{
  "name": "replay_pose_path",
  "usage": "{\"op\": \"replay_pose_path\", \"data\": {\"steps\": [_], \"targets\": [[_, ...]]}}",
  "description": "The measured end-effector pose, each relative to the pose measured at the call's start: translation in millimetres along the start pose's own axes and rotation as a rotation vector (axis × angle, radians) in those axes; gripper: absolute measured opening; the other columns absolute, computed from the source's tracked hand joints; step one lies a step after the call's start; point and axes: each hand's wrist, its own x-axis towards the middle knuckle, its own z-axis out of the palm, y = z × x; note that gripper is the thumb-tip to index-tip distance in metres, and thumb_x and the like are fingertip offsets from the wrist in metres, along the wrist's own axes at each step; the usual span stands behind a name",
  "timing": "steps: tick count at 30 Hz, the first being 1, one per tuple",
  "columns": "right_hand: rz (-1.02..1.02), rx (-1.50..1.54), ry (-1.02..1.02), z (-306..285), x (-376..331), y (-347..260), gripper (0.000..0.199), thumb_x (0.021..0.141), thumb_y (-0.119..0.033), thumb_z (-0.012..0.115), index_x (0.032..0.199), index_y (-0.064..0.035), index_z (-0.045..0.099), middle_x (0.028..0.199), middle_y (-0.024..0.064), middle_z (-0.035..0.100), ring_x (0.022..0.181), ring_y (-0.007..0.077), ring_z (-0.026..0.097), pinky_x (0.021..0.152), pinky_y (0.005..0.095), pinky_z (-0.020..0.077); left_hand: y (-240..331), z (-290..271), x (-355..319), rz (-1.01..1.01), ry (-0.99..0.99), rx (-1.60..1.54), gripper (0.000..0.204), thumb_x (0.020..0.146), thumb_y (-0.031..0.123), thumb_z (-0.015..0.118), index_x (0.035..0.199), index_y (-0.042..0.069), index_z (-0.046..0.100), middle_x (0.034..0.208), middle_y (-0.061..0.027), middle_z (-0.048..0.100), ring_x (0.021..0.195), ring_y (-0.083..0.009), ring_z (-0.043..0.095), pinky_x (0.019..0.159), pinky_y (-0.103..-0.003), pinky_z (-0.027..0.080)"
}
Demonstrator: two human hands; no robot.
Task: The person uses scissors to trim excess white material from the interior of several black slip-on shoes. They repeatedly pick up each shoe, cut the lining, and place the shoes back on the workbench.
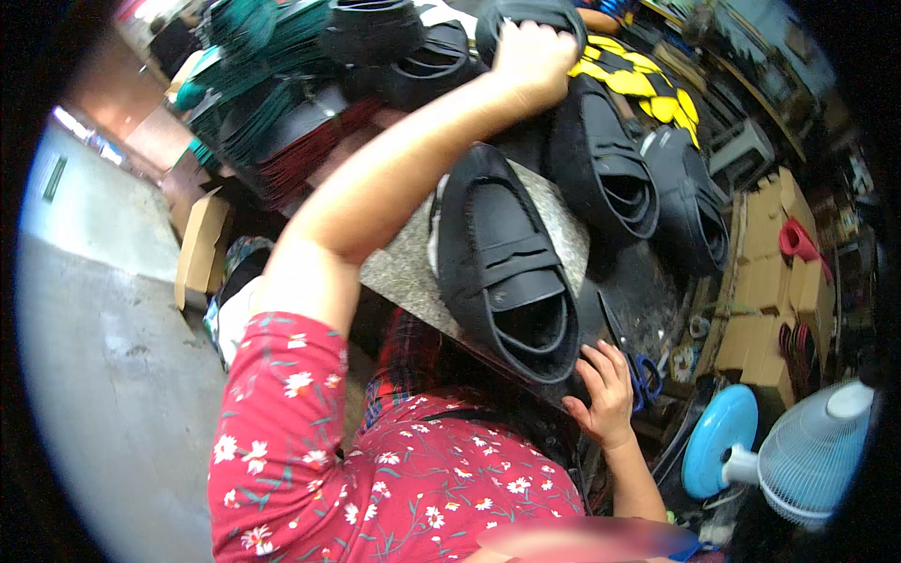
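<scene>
A black loafer with a strap across its top lies on a grey speckled slab in front of me, its opening toward me. My right hand is beside the heel end, fingers apart, fingertips close to the rim; I cannot tell if they touch. My left hand stretches across to the far side, its fingers curled over the edge of another black loafer. Two more such loafers, one nearer and one farther right, rest to the right of the slab.
Stacks of green-edged sheets and dark red-edged sheets stand far left. More black shoes sit behind. Yellow and black pieces lie far right. Blue-handled scissors, cardboard boxes and a blue-and-white fan are at right.
</scene>
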Motion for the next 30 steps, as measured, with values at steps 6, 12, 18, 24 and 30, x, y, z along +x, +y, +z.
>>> {"op": "replay_pose_path", "data": {"steps": [6,12,18,24,30], "targets": [[0.042,-0.020,-0.034,0.0,-4.2,-2.2,0.058,0.087,-0.055,0.063,0.117,-0.0056,0.067,0.126,0.0165,0.061,0.126,0.0408,0.050,0.108,0.0550,0.0382,-9.4,45.1,-39.8,0.139,0.135,-0.076,0.072,0.080,0.041,0.078,0.135,0.003,0.051,0.127,-0.0173,0.057,0.125,-0.0350,0.050,0.101,-0.052,0.040],[0.012,0.002,0.006,-5.1,-12.1,-8.6,0.056,0.087,-0.052,0.064,0.117,-0.0053,0.066,0.126,0.0166,0.061,0.125,0.0411,0.051,0.107,0.0542,0.0391,-27.5,-21.0,-88.9,0.289,0.265,-0.021,0.060,0.078,0.038,0.078,0.131,0.015,0.059,0.142,-0.0140,0.048,0.138,-0.0327,0.039,0.112,-0.058,0.028],[0.009,0.012,0.015,-5.1,-11.7,-15.9,0.055,0.087,-0.051,0.064,0.118,-0.0053,0.065,0.127,0.0164,0.060,0.125,0.0408,0.051,0.107,0.0537,0.0394,-93.7,-82.5,-95.1,-0.098,0.694,0.234,0.044,0.078,0.022,0.071,0.119,0.013,0.060,0.135,-0.0136,0.051,0.131,-0.0341,0.042,0.107,-0.059,0.031],[0.003,-0.004,0.021,-3.1,-8.7,-9.2,0.054,0.088,-0.050,0.064,0.119,-0.0052,0.065,0.127,0.0163,0.060,0.126,0.0406,0.050,0.107,0.0531,0.0391,-157.8,-103.5,-83.9,-0.246,0.069,-0.033,0.066,0.078,0.043,0.078,0.133,0.011,0.059,0.140,-0.0199,0.053,0.134,-0.0395,0.045,0.111,-0.046,0.040],[0.015,-0.002,0.019,-3.3,-7.0,-8.8,0.054,0.088,-0.049,0.064,0.118,-0.0043,0.066,0.127,0.0161,0.061,0.126,0.0403,0.050,0.108,0.0522,0.0392,-175.7,-110.5,-81.5,-0.286,0.377,-0.129,0.062,0.078,0.035,0.078,0.127,0.002,0.061,0.124,-0.0226,0.063,0.118,-0.0389,0.059,0.104,-0.044,0.046]]}}
